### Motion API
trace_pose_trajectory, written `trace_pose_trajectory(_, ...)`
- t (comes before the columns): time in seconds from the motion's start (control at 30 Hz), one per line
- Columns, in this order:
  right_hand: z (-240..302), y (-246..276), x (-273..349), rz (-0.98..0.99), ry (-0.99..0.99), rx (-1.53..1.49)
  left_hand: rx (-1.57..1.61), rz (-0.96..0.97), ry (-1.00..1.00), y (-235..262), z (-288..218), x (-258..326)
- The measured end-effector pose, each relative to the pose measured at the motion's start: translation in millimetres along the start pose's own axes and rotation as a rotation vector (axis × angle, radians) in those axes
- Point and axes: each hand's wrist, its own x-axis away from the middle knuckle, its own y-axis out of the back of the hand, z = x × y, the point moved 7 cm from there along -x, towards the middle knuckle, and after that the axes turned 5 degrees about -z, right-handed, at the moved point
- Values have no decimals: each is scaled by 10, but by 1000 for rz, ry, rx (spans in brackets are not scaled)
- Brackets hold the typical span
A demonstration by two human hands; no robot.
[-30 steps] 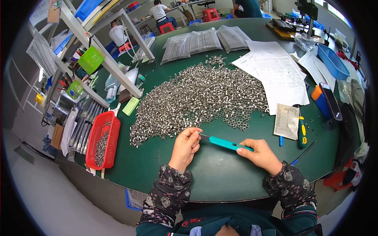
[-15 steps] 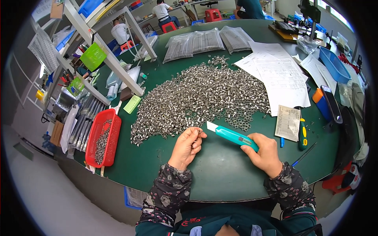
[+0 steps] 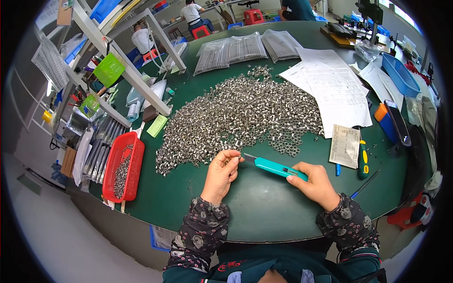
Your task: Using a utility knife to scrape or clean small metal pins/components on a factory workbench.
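In my right hand (image 3: 317,183) is a teal utility knife (image 3: 274,166), its handle gripped with the thumb along it. The knife's blade points left, and its tip is at the fingertips of my left hand (image 3: 220,175). Those fingers are closed in a pinch on a small metal ring (image 3: 239,157), mostly hidden by them. Whether the blade touches the ring or goes into it is too small to tell. Just beyond both hands spreads a large pile of small shiny metal rings (image 3: 240,113) on the green table (image 3: 264,212).
A red basket (image 3: 137,162) with more small metal parts stands left. Bagged metal rods (image 3: 247,48) lie behind the pile. To the right are paper sheets (image 3: 337,101), a printed card (image 3: 345,146), a yellow-green screwdriver (image 3: 363,160), a pen (image 3: 365,184) and a phone (image 3: 397,123).
The knife has moved left and slightly down, bringing its blade to my left fingertips. The blade has turned from bright to dark. My left fingers have shifted slightly around the ring.
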Motion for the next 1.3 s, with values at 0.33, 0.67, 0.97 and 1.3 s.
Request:
trace_pose_trajectory(0.33, -87, -53, 6, 94, -69, -75, -203, -8, -61, -46, -47, 37)
trace_pose_trajectory(0.67, 228, 184, 61, -227, 221, 128, -133, -69, 26, 30, -15, 29)
trace_pose_trajectory(0.97, -12, -39, 22, 82, -38, -57, -182, -67, -58, -11, -59, 44)
trace_pose_trajectory(1.3, 193, 48, 82, -172, 223, 120, -293, -87, -170, -49, -115, 55)
